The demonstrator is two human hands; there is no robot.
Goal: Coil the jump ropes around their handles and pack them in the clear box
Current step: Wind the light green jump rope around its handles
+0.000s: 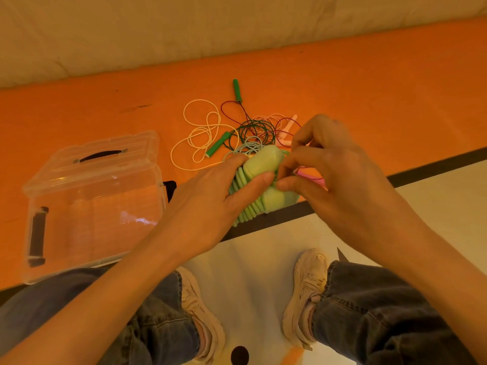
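My left hand (210, 204) grips two pale green jump-rope handles (261, 164) held side by side, with a pale rope coiled around them in tight turns (246, 209). My right hand (324, 167) pinches the rope end at the handles' top. On the orange mat beyond lie loose ropes: a cream rope (203, 133), two dark green handles (217, 144) (237, 90) with a tangled green and red cord (253, 127), and pale pink handles (287, 127). A bright pink piece (312, 179) shows under my right hand. The clear box (92, 206) stands open at the left.
The box's clear lid (105, 156) with a black handle stands up behind it. A dark strip (421, 167) edges the orange mat (369, 101); a white patterned floor mat (263, 272) lies under my feet. A beige wall (237, 27) rises at the back.
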